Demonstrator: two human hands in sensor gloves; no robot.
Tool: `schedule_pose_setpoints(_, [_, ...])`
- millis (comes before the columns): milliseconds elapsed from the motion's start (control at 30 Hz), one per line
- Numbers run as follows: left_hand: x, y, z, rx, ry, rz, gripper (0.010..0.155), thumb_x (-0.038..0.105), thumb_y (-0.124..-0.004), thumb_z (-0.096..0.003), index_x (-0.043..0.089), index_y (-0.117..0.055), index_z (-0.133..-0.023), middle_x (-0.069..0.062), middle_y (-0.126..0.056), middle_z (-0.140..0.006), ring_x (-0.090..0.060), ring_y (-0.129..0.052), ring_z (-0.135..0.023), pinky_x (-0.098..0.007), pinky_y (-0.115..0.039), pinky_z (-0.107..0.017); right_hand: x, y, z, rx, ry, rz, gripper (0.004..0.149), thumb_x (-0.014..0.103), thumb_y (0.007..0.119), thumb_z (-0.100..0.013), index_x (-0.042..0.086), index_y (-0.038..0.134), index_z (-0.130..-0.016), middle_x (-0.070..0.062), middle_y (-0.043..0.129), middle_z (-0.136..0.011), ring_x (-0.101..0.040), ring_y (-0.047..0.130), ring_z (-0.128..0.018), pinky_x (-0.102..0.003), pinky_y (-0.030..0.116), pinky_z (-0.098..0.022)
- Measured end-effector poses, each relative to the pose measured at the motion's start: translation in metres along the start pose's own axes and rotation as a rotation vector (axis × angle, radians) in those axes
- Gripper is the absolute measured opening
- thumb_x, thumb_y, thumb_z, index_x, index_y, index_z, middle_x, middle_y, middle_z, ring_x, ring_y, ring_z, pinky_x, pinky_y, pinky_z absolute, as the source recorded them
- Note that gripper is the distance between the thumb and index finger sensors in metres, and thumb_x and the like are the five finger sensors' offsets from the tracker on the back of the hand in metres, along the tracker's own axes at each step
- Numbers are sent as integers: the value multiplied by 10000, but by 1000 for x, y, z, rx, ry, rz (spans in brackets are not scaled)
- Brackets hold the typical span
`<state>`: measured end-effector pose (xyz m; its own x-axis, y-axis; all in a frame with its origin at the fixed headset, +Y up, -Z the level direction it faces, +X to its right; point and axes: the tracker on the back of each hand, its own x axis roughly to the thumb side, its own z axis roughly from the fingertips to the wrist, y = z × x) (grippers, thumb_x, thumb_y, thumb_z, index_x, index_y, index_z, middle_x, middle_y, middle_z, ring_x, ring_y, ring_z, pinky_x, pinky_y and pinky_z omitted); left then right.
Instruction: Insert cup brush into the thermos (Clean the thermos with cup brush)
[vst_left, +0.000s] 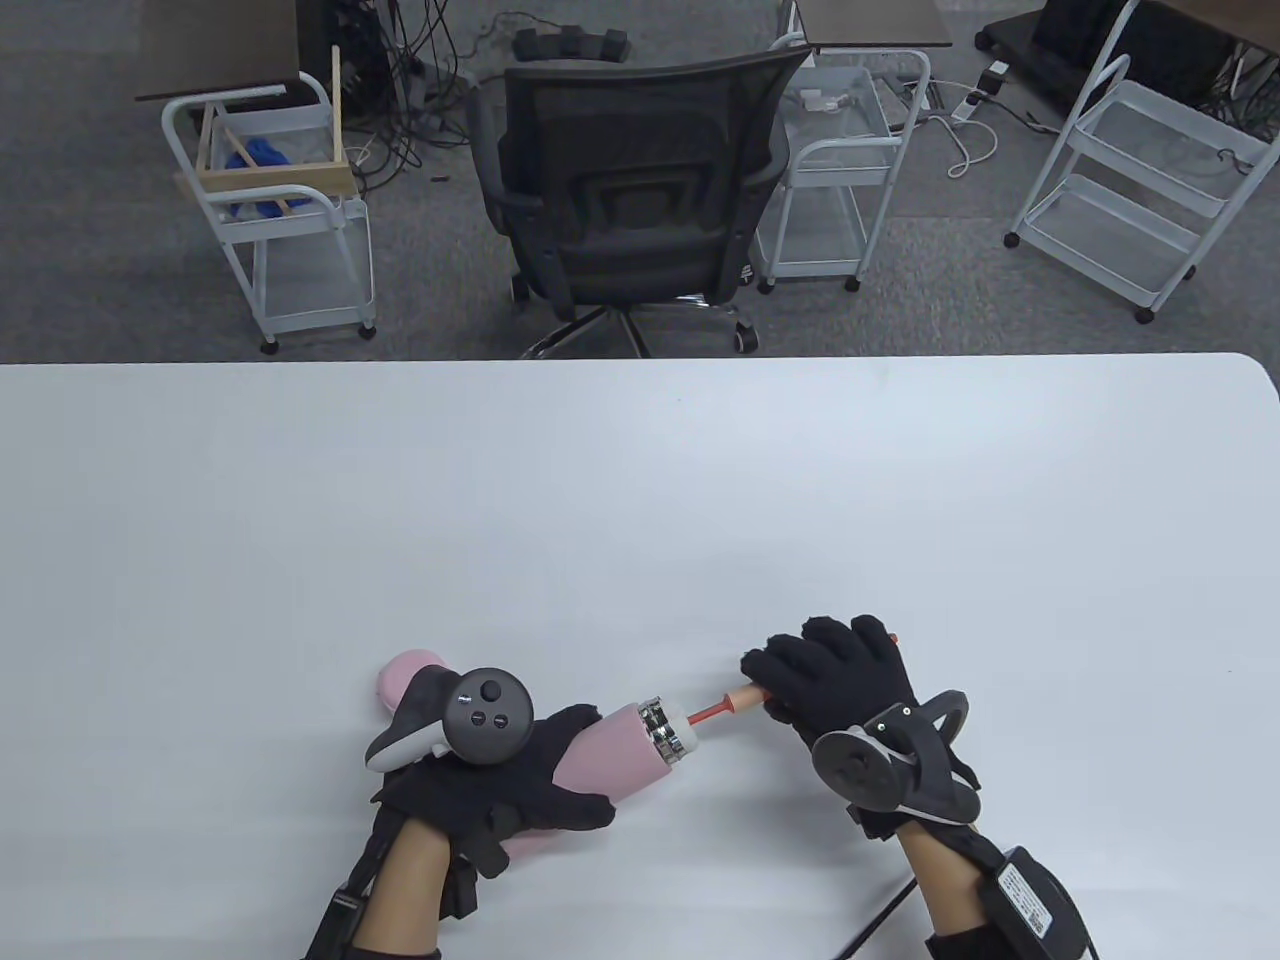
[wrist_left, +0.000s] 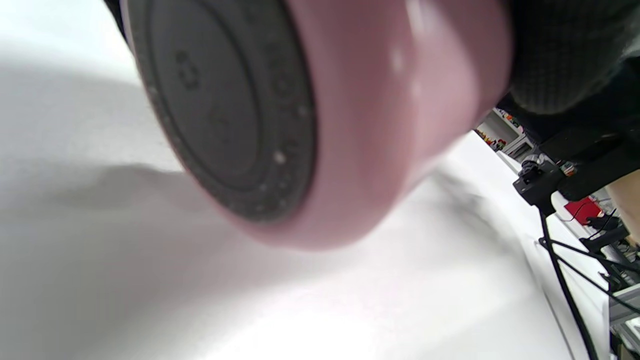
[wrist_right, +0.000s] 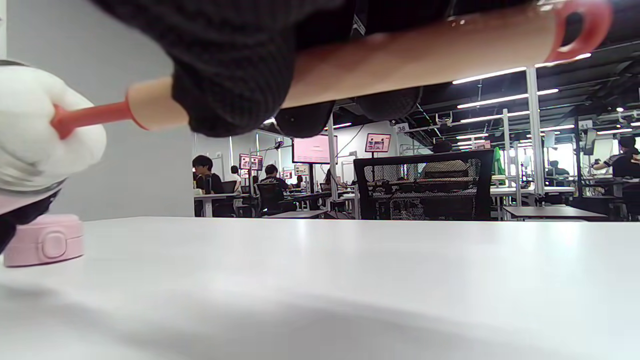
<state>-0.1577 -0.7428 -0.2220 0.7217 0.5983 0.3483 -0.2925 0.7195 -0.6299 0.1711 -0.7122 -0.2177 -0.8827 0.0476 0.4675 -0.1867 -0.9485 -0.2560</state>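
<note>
My left hand (vst_left: 520, 775) grips a pink thermos (vst_left: 610, 750), held on its side above the table with its metal-threaded mouth (vst_left: 660, 732) pointing right. Its grey base (wrist_left: 225, 105) fills the left wrist view. My right hand (vst_left: 835, 675) grips the wooden handle (wrist_right: 400, 60) of the cup brush. The brush's white sponge head (vst_left: 685, 733) sits at the thermos mouth, with the red shaft (vst_left: 715, 709) sticking out between mouth and hand. In the right wrist view the sponge head (wrist_right: 30, 130) shows at the left edge.
The pink thermos lid (vst_left: 405, 680) lies on the white table (vst_left: 640, 500) just behind my left hand; it also shows in the right wrist view (wrist_right: 42, 240). A black office chair (vst_left: 630, 190) and white carts stand beyond the table's far edge.
</note>
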Motion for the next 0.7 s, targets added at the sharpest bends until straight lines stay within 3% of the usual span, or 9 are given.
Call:
schedule_pose_setpoints(300, [-8, 5, 6, 26, 18, 13, 790, 660, -700, -584, 180, -403, -1135, -228, -505, -1187, -500, -629, -1037, -600, -672, -714, -11, -3, 0, -18, 43, 6, 531, 381, 790, -485, 421, 692, -1005, 65, 762, -1039, -378, 750, -998, -675, 506, -739])
schedule_pose_setpoints(433, [-16, 9, 12, 48, 50, 13, 792, 656, -704, -581, 175, -404, -1133, -231, -505, -1186, -505, -632, -1034, -604, -673, -711, -30, -5, 2, -42, 128, 35, 530, 371, 794, -487, 407, 695, -1006, 62, 765, -1035, -374, 760, -991, -678, 521, -735])
schedule_pose_setpoints(533, [-24, 14, 17, 117, 38, 64, 788, 657, -699, -584, 179, -395, -1132, -240, -501, -1183, -501, -625, -1039, -603, -669, -714, -50, -4, 6, -64, 239, -22, 529, 378, 799, -497, 373, 699, -1017, 41, 777, -1024, -366, 797, -940, -652, 570, -716])
schedule_pose_setpoints(700, [-24, 21, 22, 318, -33, 135, 796, 653, -692, -584, 166, -375, -1129, -228, -482, -1188, -496, -611, -1051, -606, -662, -716, -68, 5, 8, -17, 369, -50, 531, 382, 793, -513, 321, 705, -1032, -5, 800, -997, -337, 840, -859, -606, 629, -678])
